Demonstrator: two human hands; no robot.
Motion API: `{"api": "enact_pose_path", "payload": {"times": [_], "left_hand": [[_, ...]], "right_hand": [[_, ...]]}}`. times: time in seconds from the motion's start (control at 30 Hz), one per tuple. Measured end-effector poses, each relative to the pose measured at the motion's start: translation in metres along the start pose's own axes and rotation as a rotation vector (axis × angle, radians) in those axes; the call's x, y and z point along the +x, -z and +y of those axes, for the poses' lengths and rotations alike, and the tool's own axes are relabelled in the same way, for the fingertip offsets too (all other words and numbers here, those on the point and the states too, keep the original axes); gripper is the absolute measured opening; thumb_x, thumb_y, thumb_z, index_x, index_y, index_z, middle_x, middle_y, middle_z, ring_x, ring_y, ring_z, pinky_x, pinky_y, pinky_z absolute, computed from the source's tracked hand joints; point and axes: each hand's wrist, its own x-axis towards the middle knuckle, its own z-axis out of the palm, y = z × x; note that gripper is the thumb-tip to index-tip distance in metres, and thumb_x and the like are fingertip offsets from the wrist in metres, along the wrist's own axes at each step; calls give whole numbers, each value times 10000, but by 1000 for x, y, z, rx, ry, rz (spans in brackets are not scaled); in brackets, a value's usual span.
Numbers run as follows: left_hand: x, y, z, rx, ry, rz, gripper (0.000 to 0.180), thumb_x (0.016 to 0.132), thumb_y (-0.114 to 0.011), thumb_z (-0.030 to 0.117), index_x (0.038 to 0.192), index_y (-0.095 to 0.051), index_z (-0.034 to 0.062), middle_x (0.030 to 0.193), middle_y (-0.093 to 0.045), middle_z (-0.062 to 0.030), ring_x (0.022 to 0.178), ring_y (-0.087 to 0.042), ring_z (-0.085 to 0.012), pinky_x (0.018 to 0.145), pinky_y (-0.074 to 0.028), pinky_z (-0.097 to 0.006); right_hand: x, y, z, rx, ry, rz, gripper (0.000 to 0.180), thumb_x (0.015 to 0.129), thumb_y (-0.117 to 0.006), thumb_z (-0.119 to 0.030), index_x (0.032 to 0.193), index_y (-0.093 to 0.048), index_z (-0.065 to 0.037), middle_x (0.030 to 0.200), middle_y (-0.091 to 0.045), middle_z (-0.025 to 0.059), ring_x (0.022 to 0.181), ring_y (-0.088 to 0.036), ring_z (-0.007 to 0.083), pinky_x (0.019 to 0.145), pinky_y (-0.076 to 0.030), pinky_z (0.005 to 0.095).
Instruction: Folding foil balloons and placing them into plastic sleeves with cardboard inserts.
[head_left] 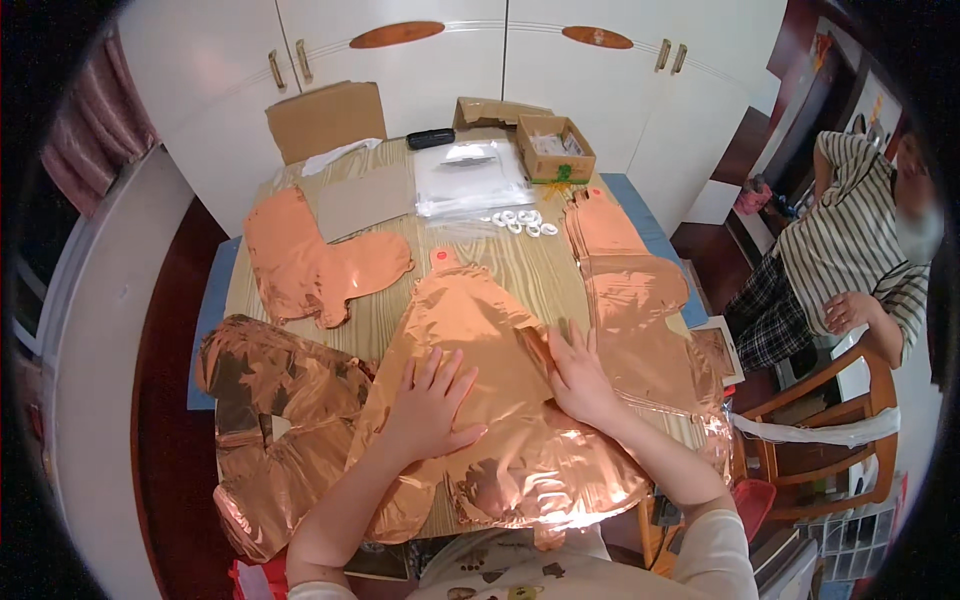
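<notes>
A flat, uninflated copper-coloured foil balloon [480, 340] lies in the middle of the table, its tab with a red dot pointing to the far side. My left hand [428, 408] rests flat on it with the fingers spread. On the balloon's right edge lies my right hand [580, 380], fingers stretched out beside a fold in the foil. Another foil balloon [630, 290] is spread out at the right. A curved foil balloon [310, 260] sits at the far left, and a shinier, crumpled foil balloon [290, 400] is at the near left.
At the back are clear plastic bags [470, 185], small white rings [520, 220], an open cardboard box [560, 150] and a black case [431, 139]. A grey card [365, 200] lies left of the bags. On the right, a person [840, 230] stands behind a wooden chair [830, 420].
</notes>
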Motion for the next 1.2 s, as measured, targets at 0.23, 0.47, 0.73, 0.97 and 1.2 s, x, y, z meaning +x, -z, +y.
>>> {"api": "enact_pose_path", "payload": {"times": [0.23, 0.47, 0.73, 0.97, 1.2], "left_hand": [[2, 2, 1, -4, 26, -66, 817, 817, -592, 618, 1425, -441, 93, 1528, -325, -168, 1424, -256, -397, 1132, -187, -609], [-1, 2, 1, -16, 29, -25, 794, 821, -586, 619, 1410, -466, 101, 1519, -345, -164, 1417, -276, -391, 1133, -186, -614], [-2, 2, 2, -29, 26, 10, 787, 825, -580, 623, 1407, -469, 106, 1504, -370, -171, 1406, -298, -394, 1127, -196, -616], [-1, 1, 0, 2, 19, -36, 806, 838, -558, 634, 1411, -450, 78, 1511, -363, -188, 1417, -283, -403, 1134, -182, -605], [0, 1, 1, -23, 20, -33, 793, 823, -581, 622, 1366, -483, 53, 1512, -353, -195, 1427, -254, -407, 1131, -181, -615]], "right_hand": [[-4, 9, -56, 363, 74, -67, 641, 974, -466, -221, 1461, -216, 113, 1474, -319, 341, 1407, -239, 498, 1172, -228, 470], [-2, 22, -20, 534, 97, -180, 576, 945, -475, -176, 1456, -316, 39, 1466, -381, 282, 1411, -303, 412, 1194, -190, 430], [12, 24, 18, -135, 266, -579, 549, 903, -508, -166, 1412, -409, 15, 1460, -403, 243, 1399, -333, 374, 1188, -181, 533], [6, 6, 9, -32, 449, -170, 524, 982, -479, -243, 1439, -396, 2, 1514, -369, 188, 1432, -300, 342, 1187, -197, 480], [17, 1, 9, -111, 475, -224, 583, 991, -489, -323, 1467, -365, -10, 1547, -333, 153, 1448, -271, 346, 1186, -190, 479]]}}
